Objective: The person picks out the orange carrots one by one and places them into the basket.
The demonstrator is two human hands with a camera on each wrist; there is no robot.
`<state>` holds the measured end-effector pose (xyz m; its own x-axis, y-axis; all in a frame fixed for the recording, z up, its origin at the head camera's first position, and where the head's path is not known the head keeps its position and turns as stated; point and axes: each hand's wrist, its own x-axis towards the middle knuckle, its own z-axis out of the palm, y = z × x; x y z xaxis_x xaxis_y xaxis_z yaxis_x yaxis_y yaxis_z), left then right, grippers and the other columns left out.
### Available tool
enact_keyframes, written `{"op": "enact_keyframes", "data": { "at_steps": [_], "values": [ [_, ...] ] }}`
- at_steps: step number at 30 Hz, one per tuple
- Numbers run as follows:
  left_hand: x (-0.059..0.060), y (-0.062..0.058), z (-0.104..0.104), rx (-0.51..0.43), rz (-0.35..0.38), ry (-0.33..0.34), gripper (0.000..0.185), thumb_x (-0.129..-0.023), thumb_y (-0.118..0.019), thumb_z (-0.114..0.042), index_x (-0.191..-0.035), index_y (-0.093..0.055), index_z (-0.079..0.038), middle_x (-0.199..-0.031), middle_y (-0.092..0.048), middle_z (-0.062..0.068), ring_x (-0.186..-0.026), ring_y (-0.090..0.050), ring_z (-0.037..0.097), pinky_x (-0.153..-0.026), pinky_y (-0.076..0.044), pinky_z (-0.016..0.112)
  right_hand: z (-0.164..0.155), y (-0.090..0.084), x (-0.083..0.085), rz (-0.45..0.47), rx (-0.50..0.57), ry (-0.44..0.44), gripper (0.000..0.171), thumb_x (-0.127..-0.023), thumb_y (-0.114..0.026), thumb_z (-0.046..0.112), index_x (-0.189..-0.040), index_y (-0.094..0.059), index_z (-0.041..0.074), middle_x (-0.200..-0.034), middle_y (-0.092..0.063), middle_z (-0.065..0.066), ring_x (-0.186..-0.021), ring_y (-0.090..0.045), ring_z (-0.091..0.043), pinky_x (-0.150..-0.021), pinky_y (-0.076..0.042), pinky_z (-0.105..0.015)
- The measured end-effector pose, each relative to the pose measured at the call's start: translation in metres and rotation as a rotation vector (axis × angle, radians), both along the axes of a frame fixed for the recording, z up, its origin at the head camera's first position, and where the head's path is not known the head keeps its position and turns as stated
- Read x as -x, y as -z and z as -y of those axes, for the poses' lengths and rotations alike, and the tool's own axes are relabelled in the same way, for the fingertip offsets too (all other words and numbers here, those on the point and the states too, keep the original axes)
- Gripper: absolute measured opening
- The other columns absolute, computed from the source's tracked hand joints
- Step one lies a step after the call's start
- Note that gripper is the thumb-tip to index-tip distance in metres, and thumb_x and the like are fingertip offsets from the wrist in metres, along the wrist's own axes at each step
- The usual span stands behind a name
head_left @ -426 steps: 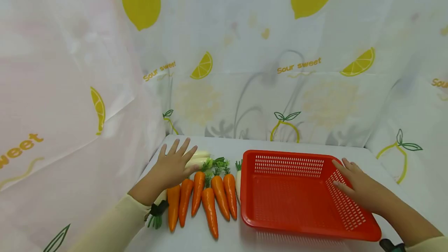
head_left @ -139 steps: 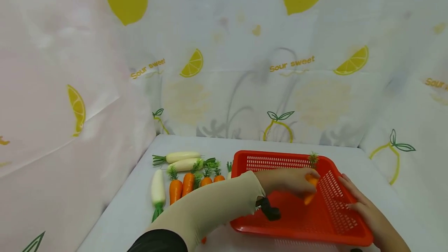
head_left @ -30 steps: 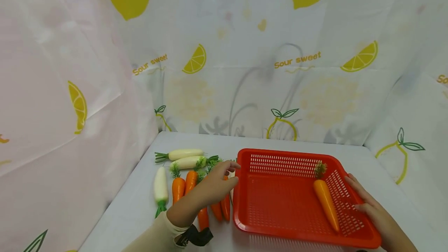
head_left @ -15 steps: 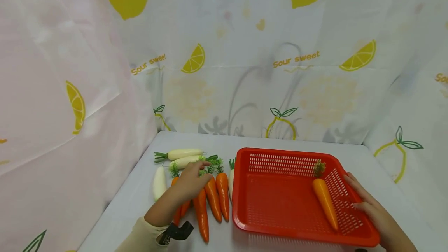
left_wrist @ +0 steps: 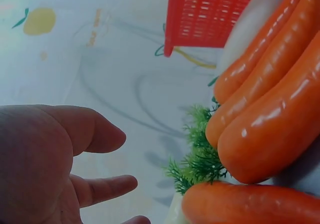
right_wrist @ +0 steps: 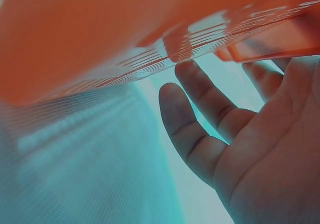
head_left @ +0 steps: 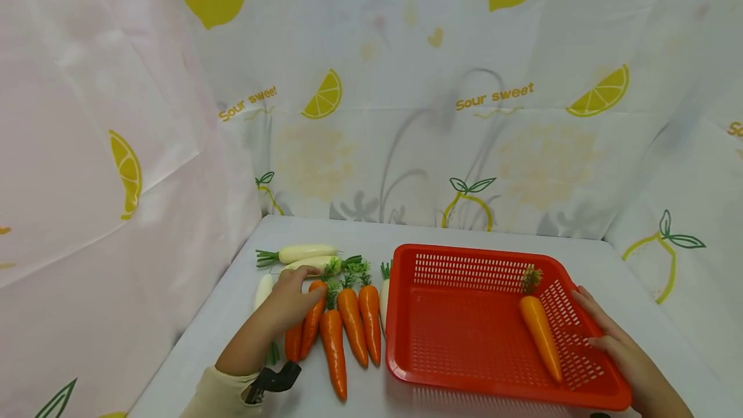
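Observation:
My left hand [head_left: 297, 297] lies over the leftmost of several orange carrots [head_left: 352, 326] on the white table, fingers relaxed and spread. In the left wrist view the left hand [left_wrist: 75, 159] holds nothing, and the carrots [left_wrist: 270, 129] with green tops lie just beside it. A red perforated basket [head_left: 464, 340] stands right of the carrots. One carrot [head_left: 540, 337] lies inside it along the right wall. My right hand [head_left: 600, 334] rests on the basket's right rim; in the right wrist view its fingers [right_wrist: 195, 129] reach under the rim of the basket [right_wrist: 100, 33].
White radishes lie around the carrots: two at the back [head_left: 298, 253], one at the left [head_left: 264, 289], one against the basket [head_left: 384, 295]. Lemon-print cloth walls [head_left: 406, 147] close in the table [head_left: 464, 236] at back, left and right.
Earlier my left hand laid a carrot in the basket. Over the last second it has drawn back leftward from the basket's edge to the leftmost carrots. My right hand has stayed on the rim.

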<state>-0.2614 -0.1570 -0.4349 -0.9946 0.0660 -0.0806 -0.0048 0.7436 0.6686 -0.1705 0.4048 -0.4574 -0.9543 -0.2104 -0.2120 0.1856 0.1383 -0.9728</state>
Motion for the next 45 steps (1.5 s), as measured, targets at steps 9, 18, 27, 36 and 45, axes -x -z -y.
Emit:
{"op": "enact_keyframes", "data": {
  "at_steps": [9, 18, 27, 36, 45],
  "values": [
    [-0.008, 0.009, 0.018, -0.02, 0.034, -0.025, 0.051, -0.092, -0.059, -0.029, -0.14, -0.044, -0.016, -0.146, -0.025, 0.025, -0.124, -0.039, 0.039, -0.091, -0.043, 0.054, 0.0, 0.0, -0.001, -0.022, 0.018, -0.013, 0.066, -0.1, -0.032, 0.009, -0.153, -0.007, 0.038, -0.154, 0.013, 0.03, -0.105, -0.043, 0.02, -0.084, -0.053, -0.048],
    [-0.01, 0.02, 0.033, -0.066, 0.045, -0.062, 0.045, -0.094, -0.054, -0.024, -0.137, -0.046, -0.014, -0.141, -0.033, 0.021, -0.124, -0.045, 0.04, -0.089, -0.047, 0.054, 0.0, 0.0, -0.001, 0.015, 0.028, 0.007, 0.067, -0.1, -0.036, 0.011, -0.152, -0.007, 0.042, -0.154, 0.014, 0.03, -0.104, -0.047, 0.017, -0.084, -0.051, -0.053],
    [-0.016, 0.033, 0.036, -0.05, 0.075, -0.076, 0.048, -0.091, -0.061, -0.025, -0.136, -0.048, -0.014, -0.136, -0.038, 0.024, -0.113, -0.051, 0.035, -0.086, -0.048, 0.048, 0.0, 0.001, -0.003, -0.031, 0.02, -0.029, 0.065, -0.102, -0.032, 0.012, -0.153, -0.004, 0.04, -0.153, 0.012, 0.032, -0.106, -0.045, 0.018, -0.083, -0.053, -0.049],
    [-0.016, 0.049, 0.045, -0.116, 0.059, -0.027, 0.051, -0.09, -0.064, -0.023, -0.138, -0.047, -0.017, -0.134, -0.044, 0.022, -0.115, -0.054, 0.032, -0.085, -0.049, 0.04, 0.0, 0.001, -0.001, -0.011, 0.037, -0.012, 0.066, -0.101, -0.033, 0.009, -0.153, -0.005, 0.039, -0.154, 0.015, 0.03, -0.105, -0.046, 0.018, -0.084, -0.051, -0.052],
    [-0.014, 0.055, 0.044, -0.04, 0.033, -0.007, 0.065, -0.081, -0.074, -0.026, -0.139, -0.046, -0.02, -0.126, -0.05, 0.02, -0.109, -0.052, 0.028, -0.085, -0.047, 0.045, 0.001, 0.0, -0.001, -0.004, 0.053, -0.018, 0.066, -0.101, -0.03, 0.008, -0.153, -0.005, 0.039, -0.153, 0.014, 0.032, -0.105, -0.046, 0.019, -0.084, -0.051, -0.053]
  ]
}}
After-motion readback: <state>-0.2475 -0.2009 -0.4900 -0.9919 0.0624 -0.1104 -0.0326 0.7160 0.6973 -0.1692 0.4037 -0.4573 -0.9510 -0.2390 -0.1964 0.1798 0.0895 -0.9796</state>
